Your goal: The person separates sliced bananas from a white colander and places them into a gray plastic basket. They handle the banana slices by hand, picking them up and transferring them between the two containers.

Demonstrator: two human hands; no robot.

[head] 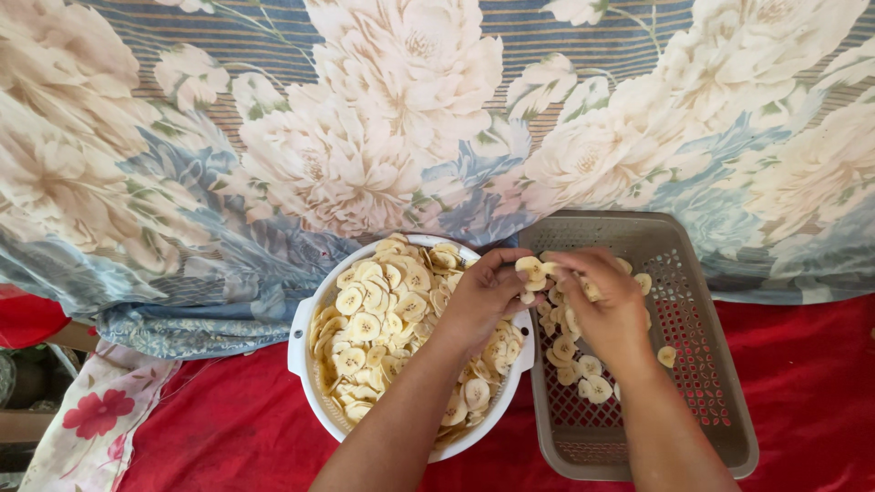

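A red cloth [228, 428] lies nearest, under a white round colander [301, 333] heaped with pale banana slices [369, 319] and, just beside it on the right, a grey perforated plastic basket [702, 364] with a few slices scattered inside. Above the gap between the 2 containers the left hand [478, 301] and right hand [606, 305] meet — fingertips of both pinched on a small clump of banana slices [531, 271]. Beyond them hangs a floral fabric [365, 137] — cream blooms on blue.
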